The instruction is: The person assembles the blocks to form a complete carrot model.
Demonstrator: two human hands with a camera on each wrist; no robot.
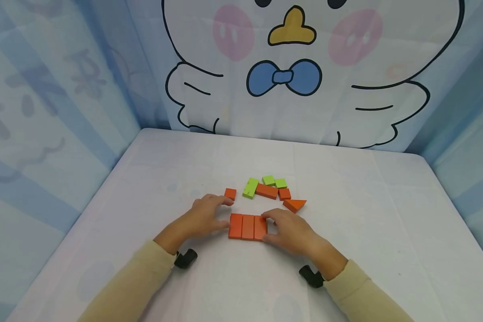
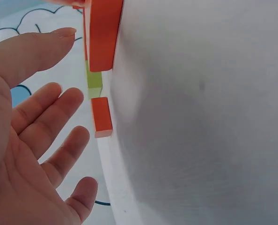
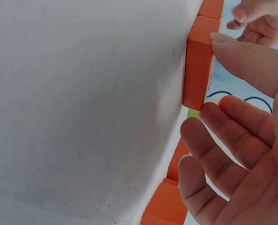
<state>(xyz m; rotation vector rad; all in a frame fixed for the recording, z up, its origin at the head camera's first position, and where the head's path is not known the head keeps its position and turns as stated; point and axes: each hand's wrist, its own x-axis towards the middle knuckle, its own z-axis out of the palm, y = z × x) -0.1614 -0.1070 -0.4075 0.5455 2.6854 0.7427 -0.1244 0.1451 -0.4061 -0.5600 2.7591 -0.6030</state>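
Three orange rectangular blocks point(image 1: 247, 226) lie side by side on the white table, long sides together. My right hand point(image 1: 291, 230) pinches the rightmost orange block point(image 3: 198, 70) near its ends, with thumb and index finger at opposite ends and the other fingers loosely bent. On the other side of the row, my left hand point(image 1: 205, 217) is spread with nothing in its grasp. Its thumb point(image 2: 45, 54) comes close to the leftmost block point(image 2: 104, 37). Just beyond the left fingertips lies a small orange block point(image 1: 230, 193).
Behind the row sit a green rectangular block point(image 1: 251, 188), two small green blocks point(image 1: 269, 180), a long orange block point(image 1: 266, 191), a small orange block point(image 1: 284, 194) and an orange triangular block point(image 1: 294, 205). Patterned curtains point(image 1: 281, 116) hang along the table's back and sides.
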